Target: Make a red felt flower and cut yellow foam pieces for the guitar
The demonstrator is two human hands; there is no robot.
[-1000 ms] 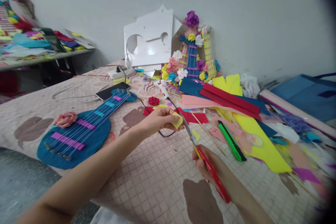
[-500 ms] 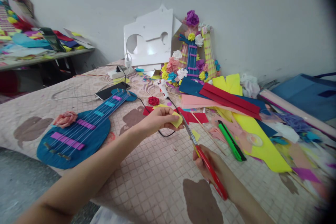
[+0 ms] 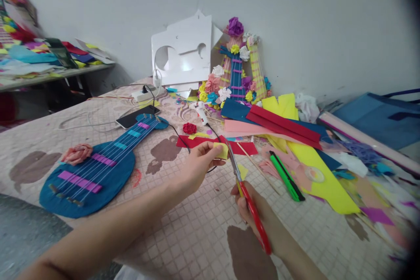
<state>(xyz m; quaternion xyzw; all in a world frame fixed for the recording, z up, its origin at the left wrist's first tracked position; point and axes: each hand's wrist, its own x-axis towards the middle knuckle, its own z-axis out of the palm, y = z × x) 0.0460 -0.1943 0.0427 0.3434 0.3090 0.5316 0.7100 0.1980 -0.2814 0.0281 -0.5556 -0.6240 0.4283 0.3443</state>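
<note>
My left hand pinches a small yellow paper piece above the table. My right hand grips red-handled scissors, whose metal blades point up and meet the right edge of the yellow piece. A small yellow scrap lies on the tablecloth just right of the blades. Beside the hands on the right lies a green utility knife.
A blue felt guitar with a pink rose lies at the left, a phone and power strip behind it. Coloured paper sheets pile at the right. Decorated guitars and white board lean on the wall. A glue gun lies mid-table.
Both hands have drawn a little nearer and lower in view. The scissors stand steeper, still at the yellow piece, and the view has shifted slightly.
</note>
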